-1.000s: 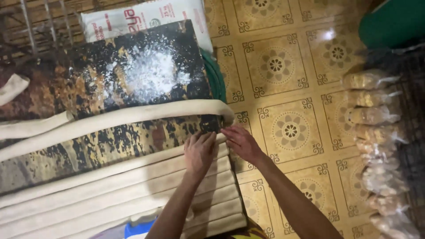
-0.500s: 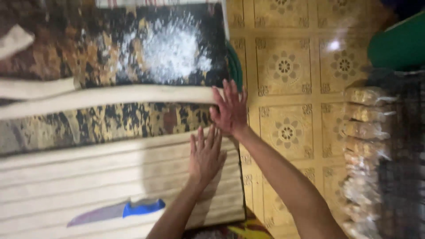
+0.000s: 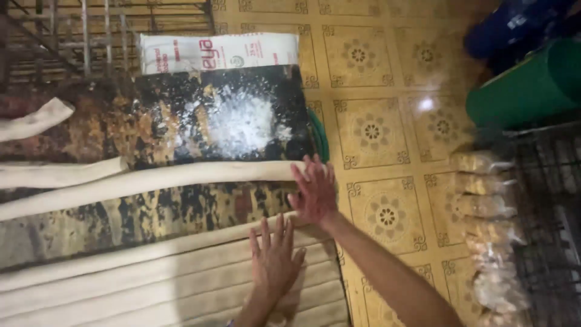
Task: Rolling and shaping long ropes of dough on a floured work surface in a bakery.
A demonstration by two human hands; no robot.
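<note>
Pale dough rope [image 3: 151, 181] under flat right hand [image 3: 313, 192] | left hand [image 3: 275, 260] flat on dough strips [image 3: 151, 284]

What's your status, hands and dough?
Left hand flat on stacked dough strips. Right hand open at end of long dough rope. Nothing blocking.

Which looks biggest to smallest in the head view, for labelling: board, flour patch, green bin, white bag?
1. Board
2. White bag and flour patch: look alike, unranked
3. Green bin: partly cut off, so unsure
</note>
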